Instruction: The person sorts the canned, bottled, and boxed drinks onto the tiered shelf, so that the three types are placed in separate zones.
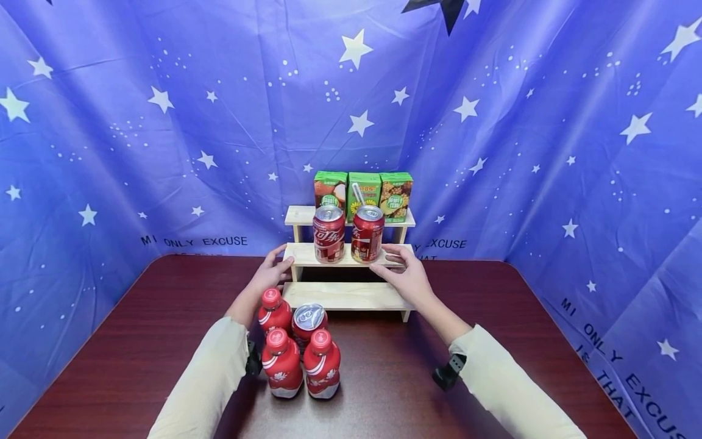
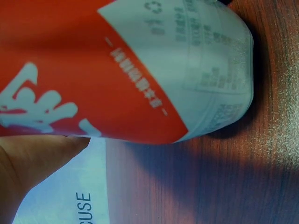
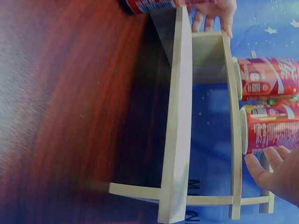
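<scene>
Two red soda cans stand upright on the middle tier of a three-tier wooden stand (image 1: 351, 297), a left can (image 1: 328, 236) and a right can (image 1: 366, 238). My right hand (image 1: 408, 277) is beside the right can, thumb and fingers spread, fingertips right at its lower side and the shelf edge. At the left end of that same tier, my left hand (image 1: 270, 272) touches the shelf with extended fingers. In the right wrist view, the left hand (image 3: 216, 13) shows at the shelf's far corner. Neither palm wraps around anything.
Three green drink cartons (image 1: 364, 194) line the top tier. In front of the stand's left side, near my left forearm, are several red bottles (image 1: 282, 369) and another soda can (image 1: 309, 317). A large red-and-white bottle (image 2: 93, 79) fills much of the left wrist view. A starry blue cloth (image 1: 219, 122) hangs behind.
</scene>
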Tool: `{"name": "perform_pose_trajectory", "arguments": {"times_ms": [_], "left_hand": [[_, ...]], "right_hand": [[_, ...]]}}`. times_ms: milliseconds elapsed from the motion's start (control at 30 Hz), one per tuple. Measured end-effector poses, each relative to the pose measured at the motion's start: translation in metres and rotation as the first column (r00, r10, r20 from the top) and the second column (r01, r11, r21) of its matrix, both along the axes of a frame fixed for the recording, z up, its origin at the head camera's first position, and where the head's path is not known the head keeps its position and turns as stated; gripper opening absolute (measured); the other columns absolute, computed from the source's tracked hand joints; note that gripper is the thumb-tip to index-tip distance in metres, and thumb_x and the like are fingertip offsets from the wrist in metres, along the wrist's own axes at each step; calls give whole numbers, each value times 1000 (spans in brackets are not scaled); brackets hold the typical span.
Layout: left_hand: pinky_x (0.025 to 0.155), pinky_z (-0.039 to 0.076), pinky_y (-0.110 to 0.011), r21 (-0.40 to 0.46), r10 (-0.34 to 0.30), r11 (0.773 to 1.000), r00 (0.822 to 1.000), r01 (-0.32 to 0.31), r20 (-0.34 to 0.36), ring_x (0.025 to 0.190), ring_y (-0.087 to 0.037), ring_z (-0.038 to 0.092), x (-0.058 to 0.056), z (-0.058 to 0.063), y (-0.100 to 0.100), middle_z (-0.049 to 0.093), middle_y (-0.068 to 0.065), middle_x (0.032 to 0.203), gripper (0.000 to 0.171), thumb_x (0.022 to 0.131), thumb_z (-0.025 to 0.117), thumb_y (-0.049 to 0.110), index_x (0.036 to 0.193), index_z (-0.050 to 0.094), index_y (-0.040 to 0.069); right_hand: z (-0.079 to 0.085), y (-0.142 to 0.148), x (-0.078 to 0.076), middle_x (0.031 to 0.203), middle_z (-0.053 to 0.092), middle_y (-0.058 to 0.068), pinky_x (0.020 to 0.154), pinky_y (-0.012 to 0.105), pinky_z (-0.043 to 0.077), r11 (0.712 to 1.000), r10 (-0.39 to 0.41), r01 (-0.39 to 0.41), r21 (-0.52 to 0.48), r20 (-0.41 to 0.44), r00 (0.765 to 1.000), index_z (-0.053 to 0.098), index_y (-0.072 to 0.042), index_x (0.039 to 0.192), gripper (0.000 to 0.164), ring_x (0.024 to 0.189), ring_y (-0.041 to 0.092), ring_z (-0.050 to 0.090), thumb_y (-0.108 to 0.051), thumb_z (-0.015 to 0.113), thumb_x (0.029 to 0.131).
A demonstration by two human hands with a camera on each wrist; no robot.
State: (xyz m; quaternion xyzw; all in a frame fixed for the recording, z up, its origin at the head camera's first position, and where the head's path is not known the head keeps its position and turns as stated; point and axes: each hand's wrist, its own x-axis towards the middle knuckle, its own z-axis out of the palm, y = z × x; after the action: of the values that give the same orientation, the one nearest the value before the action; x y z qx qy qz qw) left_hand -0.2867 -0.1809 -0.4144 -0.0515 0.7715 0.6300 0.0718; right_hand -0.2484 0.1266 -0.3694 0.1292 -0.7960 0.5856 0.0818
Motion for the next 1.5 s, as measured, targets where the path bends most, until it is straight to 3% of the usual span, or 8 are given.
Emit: {"name": "perform_pose_trajectory", "arguments": {"times_ms": [167, 400, 600, 733, 967, 1200, 1367, 1500], "left_hand": [[77, 45, -34, -2, 4, 1000, 1000, -4, -2, 117, -38, 53, 0, 1, 0, 42, -24, 139, 60, 98, 46, 33, 150, 16, 25], [78, 45, -34, 7, 0, 1000, 1000, 0, -5, 114, -36, 55, 1, 0, 0, 42, -25, 138, 61, 98, 46, 33, 150, 15, 24], [79, 45, -35, 12, -1, 1000, 1000, 1, -2, 117, -38, 53, -1, -1, 0, 43, -25, 137, 61, 98, 46, 34, 150, 15, 25], [79, 45, -35, 15, 1, 1000, 1000, -1, 1, 118, -39, 52, -1, -2, 1, 42, -25, 138, 61, 98, 46, 34, 150, 15, 26], [74, 46, -30, 23, 4, 1000, 1000, -4, -1, 115, -37, 54, 3, 2, 2, 43, -26, 137, 60, 99, 45, 32, 150, 15, 24], [75, 47, -31, 22, 1, 1000, 1000, -1, -3, 114, -37, 55, 5, 5, 3, 44, -27, 136, 60, 99, 45, 32, 150, 15, 24], [75, 47, -31, 17, 2, 1000, 1000, -2, -7, 116, -38, 54, 5, 6, 3, 43, -27, 137, 60, 99, 45, 31, 150, 15, 24], [75, 46, -30, 11, 8, 1000, 1000, -8, 1, 115, -37, 54, 5, 5, 3, 43, -25, 138, 60, 99, 45, 33, 150, 15, 24]], "right_hand": [[-7, -5, 12, 133, 54, 16, 97, 50, 43, 998, 65, -65, 18, 18, 998, 54, -4, 128, 54, 122, 33, 52, -16, 75, 80], [-22, -15, 26, 125, 58, 15, 87, 39, 50, 982, 171, -175, 64, 62, 983, 55, -8, 125, 49, 115, 31, 56, -16, 74, 80], [-36, -23, 33, 129, 53, 24, 94, 45, 47, 950, 307, -310, 16, 103, 946, 52, -5, 129, 51, 114, 38, 55, -14, 71, 82], [-44, -30, 37, 130, 52, 24, 95, 48, 45, 932, 357, -362, 7, 138, 924, 50, -3, 130, 53, 114, 38, 55, -14, 70, 83], [-30, -46, 58, 127, 52, 30, 93, 53, 44, 898, 434, -440, -2, 170, 884, 48, 4, 130, 52, 114, 45, 52, -9, 68, 84], [-62, -56, 48, 125, 55, 23, 96, 48, 44, 871, 486, -490, -22, 168, 857, 49, -2, 131, 51, 114, 39, 55, -10, 68, 85], [-68, -61, 43, 127, 55, 20, 95, 39, 47, 846, 527, -533, -15, 167, 833, 47, -5, 133, 51, 114, 32, 56, -16, 67, 87], [-68, -68, 40, 130, 55, 17, 97, 35, 45, 840, 533, -542, -23, 218, 817, 46, -6, 135, 52, 116, 29, 55, -14, 66, 87]]}}
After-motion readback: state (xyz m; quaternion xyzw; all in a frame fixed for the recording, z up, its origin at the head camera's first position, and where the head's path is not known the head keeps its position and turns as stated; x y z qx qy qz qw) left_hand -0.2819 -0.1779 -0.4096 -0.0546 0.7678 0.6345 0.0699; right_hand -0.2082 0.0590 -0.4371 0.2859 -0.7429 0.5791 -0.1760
